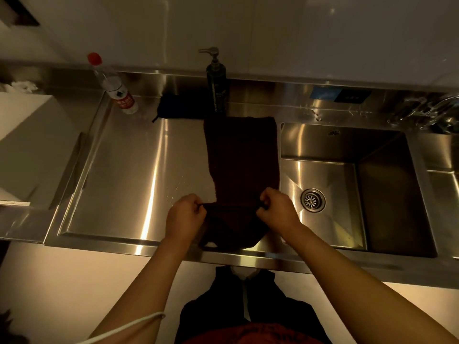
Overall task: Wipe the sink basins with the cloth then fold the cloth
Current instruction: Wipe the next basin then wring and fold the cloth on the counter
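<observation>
Sink [387,145] at right, counter [119,170] left. We've cloth [242,157] laid long on counter btwn them, near end lifted. Left hand [185,216] + right hand [278,211] each pinch near corner, prob. to fold it far-ward.

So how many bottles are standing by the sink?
2: a clear bottle with a red cap at the back left, and a dark pump bottle behind the cloth. None looks hidden.
</observation>
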Tool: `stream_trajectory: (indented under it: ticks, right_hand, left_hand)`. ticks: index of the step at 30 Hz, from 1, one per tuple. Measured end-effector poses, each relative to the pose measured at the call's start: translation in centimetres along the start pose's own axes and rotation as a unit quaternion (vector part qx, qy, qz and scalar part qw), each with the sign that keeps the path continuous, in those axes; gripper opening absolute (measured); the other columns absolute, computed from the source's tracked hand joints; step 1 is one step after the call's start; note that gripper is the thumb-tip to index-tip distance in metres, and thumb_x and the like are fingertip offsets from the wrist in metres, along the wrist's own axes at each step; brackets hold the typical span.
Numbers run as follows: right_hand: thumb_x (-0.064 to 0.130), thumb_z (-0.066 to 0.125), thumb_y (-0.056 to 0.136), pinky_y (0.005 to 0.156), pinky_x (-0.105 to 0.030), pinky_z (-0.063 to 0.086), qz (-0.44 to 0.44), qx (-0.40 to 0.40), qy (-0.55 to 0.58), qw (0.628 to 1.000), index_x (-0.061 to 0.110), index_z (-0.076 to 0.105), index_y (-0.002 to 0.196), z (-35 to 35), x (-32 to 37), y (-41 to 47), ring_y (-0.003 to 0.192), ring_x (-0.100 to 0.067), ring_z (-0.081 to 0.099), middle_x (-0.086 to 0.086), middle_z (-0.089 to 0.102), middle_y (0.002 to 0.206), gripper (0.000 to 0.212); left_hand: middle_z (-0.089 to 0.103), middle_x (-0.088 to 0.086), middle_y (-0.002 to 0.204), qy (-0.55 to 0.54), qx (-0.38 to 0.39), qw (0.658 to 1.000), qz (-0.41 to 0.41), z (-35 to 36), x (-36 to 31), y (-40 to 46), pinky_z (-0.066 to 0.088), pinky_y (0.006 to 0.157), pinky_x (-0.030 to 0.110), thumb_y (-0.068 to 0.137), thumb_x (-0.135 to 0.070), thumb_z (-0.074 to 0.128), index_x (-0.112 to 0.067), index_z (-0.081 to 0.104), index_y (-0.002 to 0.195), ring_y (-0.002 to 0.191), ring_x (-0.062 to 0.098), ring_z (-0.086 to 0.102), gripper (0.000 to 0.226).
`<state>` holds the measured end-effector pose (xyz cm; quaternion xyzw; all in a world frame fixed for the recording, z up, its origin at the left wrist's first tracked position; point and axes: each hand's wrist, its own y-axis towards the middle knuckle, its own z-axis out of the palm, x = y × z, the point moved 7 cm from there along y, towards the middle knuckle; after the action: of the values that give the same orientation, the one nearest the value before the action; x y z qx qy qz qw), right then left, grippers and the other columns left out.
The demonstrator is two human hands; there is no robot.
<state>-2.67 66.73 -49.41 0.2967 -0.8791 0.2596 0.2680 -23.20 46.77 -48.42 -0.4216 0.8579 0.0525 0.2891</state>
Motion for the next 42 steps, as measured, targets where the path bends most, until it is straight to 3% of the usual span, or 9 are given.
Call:
stream_trajectory:
  ticks: [7, 10, 14, 18, 23, 28, 31, 35, 42]
  right_hand:
    - [0.001, 0.065, 0.084, 0.073, -0.023, 0.045, -0.032, 0.006, 0.011, 0.999, 0.016, 0.068, 0.103, 0.7, 1.1, -0.4, 0.086, -0.016, 0.059, 0.003, 0.055, 0.103, 0.025]
    - [0.007, 0.07, 0.088, 0.071, -0.013, 0.039, -0.053, 0.071, -0.044, 0.995, 0.016, 0.067, 0.108, 4.0, 1.6, -2.1, 0.091, -0.015, 0.058, 0.005, 0.052, 0.109, 0.022]
    - [0.017, 0.079, 0.085, 0.081, -0.016, 0.04, -0.023, 0.073, -0.04, 0.996, 0.023, 0.059, 0.116, 6.1, 1.4, -3.6, 0.092, -0.005, 0.049, 0.011, 0.047, 0.112, 0.037]
    - [0.01, 0.07, 0.086, 0.066, -0.005, 0.033, -0.013, 0.063, -0.03, 0.997, 0.03, 0.048, 0.102, 6.2, 1.2, -4.1, 0.084, -0.006, 0.052, 0.011, 0.05, 0.098, 0.035]
    - [0.004, 0.074, 0.08, 0.07, -0.025, 0.051, 0.064, 0.065, 0.012, 0.996, 0.021, 0.061, 0.097, 3.3, -1.5, -3.7, 0.081, -0.017, 0.063, 0.003, 0.063, 0.087, 0.027]
    - [-0.002, 0.069, 0.083, 0.056, -0.005, 0.042, 0.106, 0.027, 0.007, 0.994, 0.019, 0.074, 0.086, -0.1, -4.4, -5.1, 0.068, -0.002, 0.059, 0.011, 0.065, 0.077, 0.022]
    - [0.014, 0.079, 0.081, 0.064, -0.01, 0.041, 0.058, 0.064, -0.02, 0.996, 0.023, 0.071, 0.086, 0.4, -3.3, -6.2, 0.078, -0.007, 0.059, 0.009, 0.063, 0.089, 0.013]
    - [0.043, 0.083, 0.076, 0.079, -0.029, 0.052, -0.048, 0.188, -0.083, 0.978, 0.026, 0.069, 0.103, 5.3, 0.1, -8.1, 0.093, -0.01, 0.057, 0.009, 0.057, 0.105, 0.035]
    - [0.031, 0.07, 0.092, 0.088, -0.032, 0.05, -0.109, 0.201, -0.172, 0.958, 0.018, 0.071, 0.121, 7.8, 0.8, -7.3, 0.112, -0.019, 0.055, 0.001, 0.059, 0.12, 0.032]
  left_hand:
    - [0.059, -0.003, 0.09, 0.026, -0.018, 0.995, -0.099, -0.7, 4.6, -1.2, 0.04, 0.061, 0.019, 0.09, -0.008, 0.069, -0.016, 0.066, 0.097, 0.079, 0.019, 0.065, 0.011]
    - [0.057, -0.001, 0.106, 0.047, -0.006, 0.998, -0.039, -0.3, 3.8, -2.5, 0.045, 0.072, 0.025, 0.09, -0.005, 0.071, -0.016, 0.066, 0.109, 0.093, 0.016, 0.059, 0.023]
    - [0.056, -0.01, 0.107, 0.044, 0.111, 0.989, 0.092, 2.5, 0.0, -4.5, 0.037, 0.072, 0.016, 0.092, -0.021, 0.072, -0.024, 0.068, 0.11, 0.097, 0.01, 0.056, 0.019]
    - [0.053, -0.009, 0.124, 0.074, 0.254, 0.956, 0.131, 6.0, -1.4, -6.8, 0.049, 0.086, 0.028, 0.085, -0.045, 0.079, -0.028, 0.063, 0.133, 0.114, 0.012, 0.049, 0.053]
    - [0.062, -0.003, 0.112, 0.07, 0.206, 0.966, 0.141, 5.5, -0.5, -6.6, 0.035, 0.072, 0.01, 0.103, -0.012, 0.06, -0.018, 0.073, 0.12, 0.106, 0.015, 0.059, 0.022]
    - [0.059, -0.009, 0.103, -0.003, 0.177, 0.981, 0.08, 2.4, 1.4, -5.6, 0.037, 0.072, 0.003, 0.101, -0.011, 0.063, -0.019, 0.073, 0.107, 0.086, 0.001, 0.055, 0.014]
    - [0.059, -0.011, 0.102, -0.054, 0.193, 0.979, 0.043, 2.1, 1.5, -5.5, 0.041, 0.077, 0.011, 0.1, -0.016, 0.066, -0.027, 0.067, 0.101, 0.091, 0.003, 0.057, 0.01]
    - [0.061, -0.018, 0.096, -0.045, 0.195, 0.978, 0.053, 2.4, 0.2, -5.6, 0.042, 0.071, 0.015, 0.102, -0.027, 0.063, -0.037, 0.059, 0.101, 0.088, 0.0, 0.058, 0.01]
    - [0.062, -0.003, 0.113, 0.043, 0.102, 0.981, 0.158, 1.5, -2.0, -5.4, 0.048, 0.081, 0.022, 0.096, -0.011, 0.07, -0.019, 0.075, 0.111, 0.099, 0.013, 0.058, 0.018]
